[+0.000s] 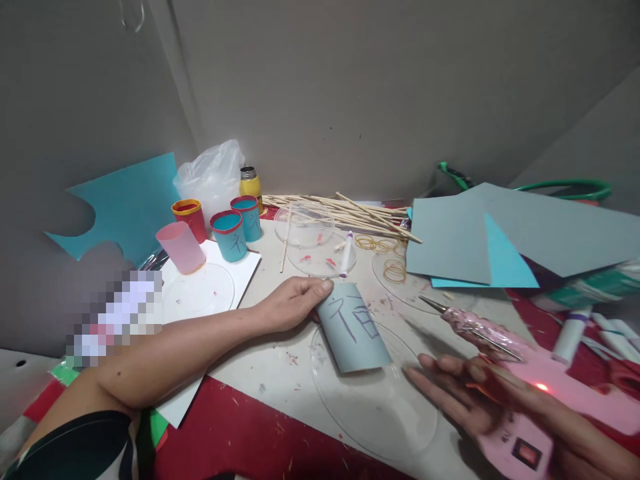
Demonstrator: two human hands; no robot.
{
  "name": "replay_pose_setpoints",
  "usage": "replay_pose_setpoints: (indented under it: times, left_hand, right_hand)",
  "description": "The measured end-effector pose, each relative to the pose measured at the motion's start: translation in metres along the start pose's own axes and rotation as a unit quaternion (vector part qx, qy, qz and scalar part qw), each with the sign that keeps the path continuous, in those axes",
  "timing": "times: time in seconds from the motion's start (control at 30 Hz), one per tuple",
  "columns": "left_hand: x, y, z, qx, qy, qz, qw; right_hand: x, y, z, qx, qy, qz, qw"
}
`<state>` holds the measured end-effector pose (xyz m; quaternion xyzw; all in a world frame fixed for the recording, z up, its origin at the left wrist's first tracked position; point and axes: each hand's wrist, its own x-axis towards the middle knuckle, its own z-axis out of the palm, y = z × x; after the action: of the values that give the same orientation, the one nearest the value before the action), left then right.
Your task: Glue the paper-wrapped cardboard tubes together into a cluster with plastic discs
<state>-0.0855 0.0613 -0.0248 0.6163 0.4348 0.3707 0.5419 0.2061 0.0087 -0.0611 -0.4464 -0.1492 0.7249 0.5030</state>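
My left hand point(293, 303) grips the upper end of a grey-blue paper-wrapped cup point(354, 328) lying on its side, with a character drawn on it. The cup rests over a clear plastic plate point(380, 407). My right hand point(480, 393) is wrapped round a pink hot glue gun point(505, 373), fingers partly stretched out along it. The gun's metal nozzle point(434, 305) points left, a little to the right of the cup and not touching it. A red light glows on the gun.
Painted cups point(230, 233) and a pink cup point(180, 247) stand at back left beside a plastic bag point(213, 173). Wooden sticks point(345, 210), rubber bands point(393, 267), a marker point(347, 253), clear dishes, grey and teal paper sheets point(500, 233) and glue tubes point(570, 333) crowd the table.
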Motion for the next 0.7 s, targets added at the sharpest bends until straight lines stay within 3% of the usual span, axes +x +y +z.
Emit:
replay_pose_setpoints:
  times: [0.1, 0.27, 0.7]
  left_hand:
    - [0.0, 0.0, 0.001, -0.006, -0.001, 0.003, 1.0]
    - [0.001, 0.001, 0.0, 0.011, -0.001, -0.01, 1.0]
    - [0.007, 0.004, -0.012, -0.111, -0.02, -0.106, 0.988]
  right_hand:
    - [-0.01, -0.007, 0.019, 0.001, 0.052, 0.014, 0.999]
    - [-0.019, -0.014, 0.039, -0.008, 0.029, 0.006, 1.0]
    - [-0.018, -0.012, 0.039, -0.013, 0.016, -0.001, 1.0]
